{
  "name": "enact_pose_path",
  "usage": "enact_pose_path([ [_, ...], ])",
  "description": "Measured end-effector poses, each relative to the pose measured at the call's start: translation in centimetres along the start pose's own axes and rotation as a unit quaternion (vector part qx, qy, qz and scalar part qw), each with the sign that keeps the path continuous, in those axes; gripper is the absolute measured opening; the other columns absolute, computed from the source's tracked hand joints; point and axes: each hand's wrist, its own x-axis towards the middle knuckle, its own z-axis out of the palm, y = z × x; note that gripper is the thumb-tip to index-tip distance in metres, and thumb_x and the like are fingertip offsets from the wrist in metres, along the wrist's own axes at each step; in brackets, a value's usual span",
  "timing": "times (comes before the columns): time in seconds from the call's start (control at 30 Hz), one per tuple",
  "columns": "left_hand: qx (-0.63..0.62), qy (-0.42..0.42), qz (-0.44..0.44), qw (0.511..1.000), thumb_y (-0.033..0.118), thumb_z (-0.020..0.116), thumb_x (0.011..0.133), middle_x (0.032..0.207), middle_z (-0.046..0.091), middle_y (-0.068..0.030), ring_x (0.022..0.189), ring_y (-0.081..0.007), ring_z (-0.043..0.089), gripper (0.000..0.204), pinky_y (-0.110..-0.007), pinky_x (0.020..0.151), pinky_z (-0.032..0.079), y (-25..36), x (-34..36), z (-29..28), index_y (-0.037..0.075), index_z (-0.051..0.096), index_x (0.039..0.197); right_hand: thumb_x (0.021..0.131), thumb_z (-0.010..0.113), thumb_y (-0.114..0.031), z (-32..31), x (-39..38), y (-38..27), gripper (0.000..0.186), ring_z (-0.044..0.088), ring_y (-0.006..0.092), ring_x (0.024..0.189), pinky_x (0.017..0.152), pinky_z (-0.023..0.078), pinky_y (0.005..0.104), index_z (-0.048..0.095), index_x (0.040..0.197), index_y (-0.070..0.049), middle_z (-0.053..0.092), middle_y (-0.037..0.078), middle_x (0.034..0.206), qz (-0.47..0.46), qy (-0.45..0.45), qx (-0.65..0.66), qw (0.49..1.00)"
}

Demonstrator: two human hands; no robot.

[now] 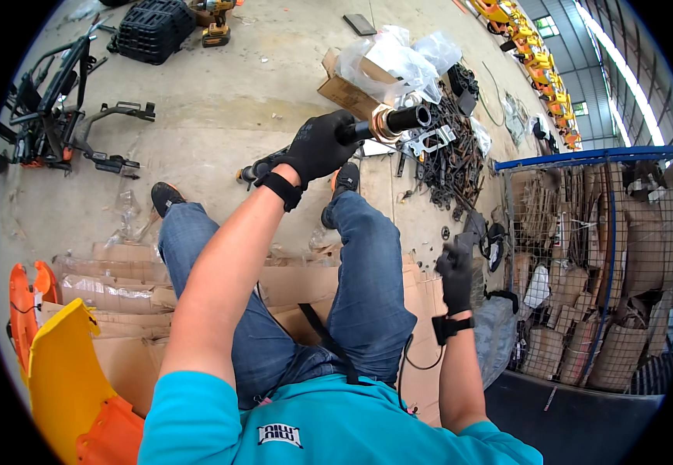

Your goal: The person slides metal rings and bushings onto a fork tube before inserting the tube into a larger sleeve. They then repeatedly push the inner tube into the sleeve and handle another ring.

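My left hand (314,147), in a black glove, is wrapped round a black metal tube (407,118) with copper-coloured rings near its open end, held out above my knees. My right hand (455,275), also gloved, is lower at the right beside my knee, its fingers curled; what they hold, if anything, I cannot make out. Behind the tube, a pile of black bolts and small metal parts (449,174) lies on the floor by an open cardboard box (344,93) with clear plastic bags (402,58). Another dark part, partly hidden, lies beyond my left wrist.
Flattened cardboard (119,349) lies under me. Black metal frames (61,116), a crate (150,27) and a cordless drill (216,31) sit at upper left. Yellow panels (61,364) are at lower left. A wire cage (607,271) of folded cardboard stands right; yellow machines (538,66) line up behind.
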Motion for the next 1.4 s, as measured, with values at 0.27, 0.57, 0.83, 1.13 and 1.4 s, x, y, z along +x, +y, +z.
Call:
enact_pose_path([
  [0.27, 0.004, 0.008, -0.003, 1.0, 0.021, 0.074, 0.083, 0.089, 0.072, -0.016, 0.086, -0.0374, 0.069, 0.021, -0.044, 0.076, 0.054, -0.1, -0.1, -0.6, 0.008, 0.068, 0.098, 0.09, 0.07, 0.006, 3.7, 5.0, -25.8, 0.046, 0.063, 0.009, 0.088, 0.07, 0.051, 0.0222, 0.058, 0.133, -0.003, 0.066, 0.005, 0.109, -0.23, -0.04, 0.107, 0.966],
  [0.57, 0.009, 0.035, 0.063, 0.997, 0.018, 0.076, 0.084, 0.08, 0.069, -0.0126, 0.074, -0.0281, 0.066, 0.022, -0.038, 0.069, 0.051, -1.2, -0.1, 0.2, 0.006, 0.066, 0.1, 0.091, 0.069, 0.007, 8.1, 7.6, -30.8, 0.042, 0.064, 0.0164, 0.113, 0.096, 0.053, 0.0299, 0.058, 0.131, 0.001, 0.065, 0.012, 0.129, -0.339, -0.14, 0.04, 0.929],
  [0.83, 0.02, 0.015, 0.026, 0.999, 0.017, 0.074, 0.082, 0.086, 0.071, -0.0148, 0.082, -0.0348, 0.068, 0.021, -0.042, 0.074, 0.052, -1.0, -0.1, -0.6, 0.009, 0.066, 0.1, 0.088, 0.072, 0.004, 9.1, 7.8, -30.7, 0.042, 0.066, 0.0106, 0.089, 0.075, 0.052, 0.0244, 0.058, 0.127, 0.001, 0.068, 0.009, 0.116, -0.342, -0.119, 0.045, 0.931],
  [1.13, 0.01, -0.004, 0.014, 1.0, 0.018, 0.074, 0.08, 0.089, 0.072, -0.0157, 0.087, -0.037, 0.069, 0.023, -0.044, 0.077, 0.053, -0.3, -0.1, -0.7, 0.01, 0.066, 0.101, 0.091, 0.07, 0.002, 9.4, 8.2, -30.0, 0.039, 0.068, 0.0116, 0.092, 0.076, 0.056, 0.0249, 0.059, 0.128, 0.001, 0.067, 0.009, 0.111, -0.343, -0.098, 0.099, 0.929],
  [1.4, -0.001, 0.012, 0.028, 1.0, 0.019, 0.074, 0.08, 0.09, 0.072, -0.0161, 0.087, -0.037, 0.069, 0.024, -0.044, 0.077, 0.053, -0.5, 0.1, -0.2, 0.009, 0.068, 0.101, 0.1, 0.059, -0.019, 6.6, 8.7, -27.0, 0.027, 0.066, 0.0182, 0.097, 0.075, 0.057, 0.0303, 0.061, 0.121, -0.001, 0.066, 0.008, 0.108, 0.028, -0.259, 0.526, 0.809],
])
